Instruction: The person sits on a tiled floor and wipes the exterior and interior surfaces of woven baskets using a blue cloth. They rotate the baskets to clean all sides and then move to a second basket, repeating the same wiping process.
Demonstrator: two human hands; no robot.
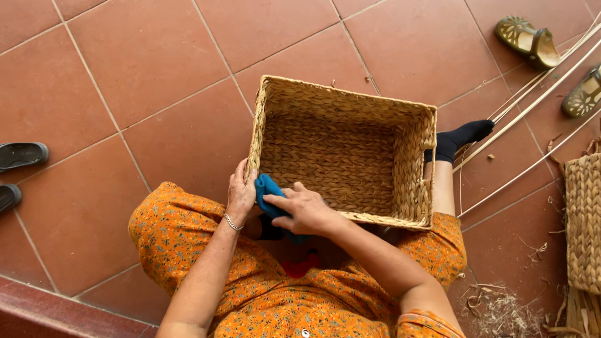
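- Far left: two dark slippers (22, 154) lie on the tiled floor (144, 62), well apart from my work.
- My left hand (241, 191) rests on the near-left corner of the woven basket (375, 109), fingers (239, 170) curled over the rim, gripping it.
- The blue cloth (268, 188) sits between both hands at that same corner, against the rim.
- My right hand (303, 209) lies on the cloth, fingers (278, 200) closed on it, pointing left.
- The basket extends up and right from my fingers, long axis left to right, interior bare.
- Right: socked foot (463, 136), long reeds (532, 106), two sandals (529, 40), another woven piece (583, 219). Nothing blocks the hands.
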